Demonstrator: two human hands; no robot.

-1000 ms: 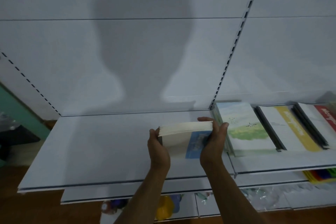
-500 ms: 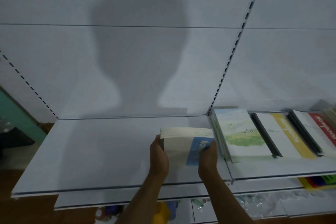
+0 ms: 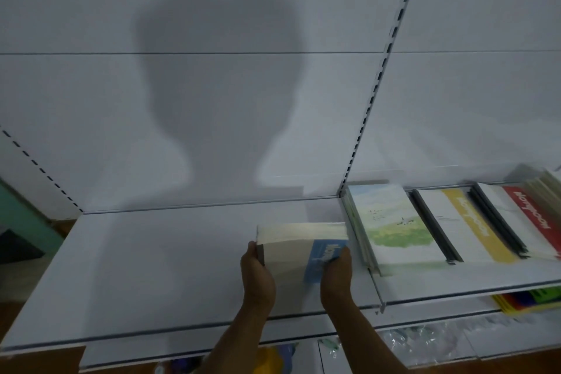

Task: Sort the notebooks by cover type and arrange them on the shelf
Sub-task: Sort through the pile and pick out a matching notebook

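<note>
Both hands are busy with one stack of notebooks [image 3: 299,247], the blue-banded ones. The left hand [image 3: 256,275] clamps the stack's left edge, fingers curled round it, while the right hand [image 3: 337,270] grips the right side over the blue band. The stack stands tilted on the white shelf [image 3: 151,267], page edges up, at the right end of the left bay, just beside the divider.

To my eye this is the placing step: one cover type is being set down next to the groups already laid out. Across the divider lie the landscape-cover stack [image 3: 391,222], then the yellow-banded stack [image 3: 473,228], then the red-banded stack [image 3: 531,215], side by side on the neighbouring shelf.

What the next move seems to call for is lowering the stack flat, cover up, squaring its edges parallel to the neighbours, then letting go without the top copies sliding.

Writing runs along each coloured band. It looks like the word "Notebook", but it is blurred and turned sideways, so I cannot read it with certainty. I can make out no brand.
</note>
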